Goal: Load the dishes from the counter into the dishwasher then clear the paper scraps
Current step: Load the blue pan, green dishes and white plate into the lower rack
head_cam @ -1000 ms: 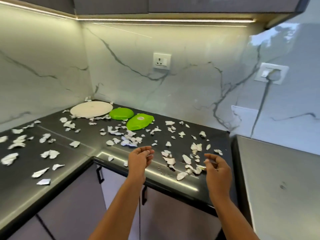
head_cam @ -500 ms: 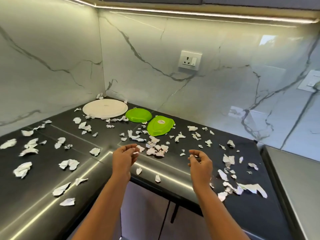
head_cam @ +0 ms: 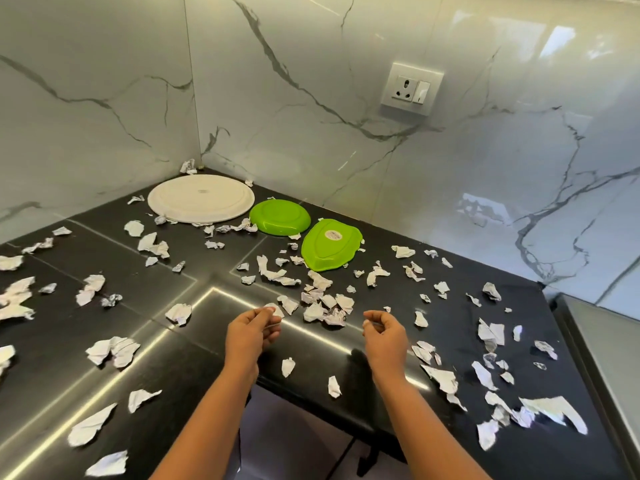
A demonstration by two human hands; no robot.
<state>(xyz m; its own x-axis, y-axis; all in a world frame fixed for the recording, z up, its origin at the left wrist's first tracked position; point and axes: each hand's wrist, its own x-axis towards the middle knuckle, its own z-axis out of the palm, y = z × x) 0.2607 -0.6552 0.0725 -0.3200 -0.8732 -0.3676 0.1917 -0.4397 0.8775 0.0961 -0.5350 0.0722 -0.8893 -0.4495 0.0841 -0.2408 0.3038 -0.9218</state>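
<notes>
Both left hand (head_cam: 252,329) and right hand (head_cam: 385,332): fingers loosely curled, empty; oval green dish (head_cam: 330,244) runs lengthwise away

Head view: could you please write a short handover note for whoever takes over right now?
Left hand: above the counter edge, fingers loosely curled, nothing visibly held. Right hand: the same.
White plate sits in the corner, with the round green dish and oval green dish to its right, all upside down. Scraps litter the counter.
Done: nothing loaded; dishwasher not in view.
Left: load the three dishes, then clear the scraps.
</notes>
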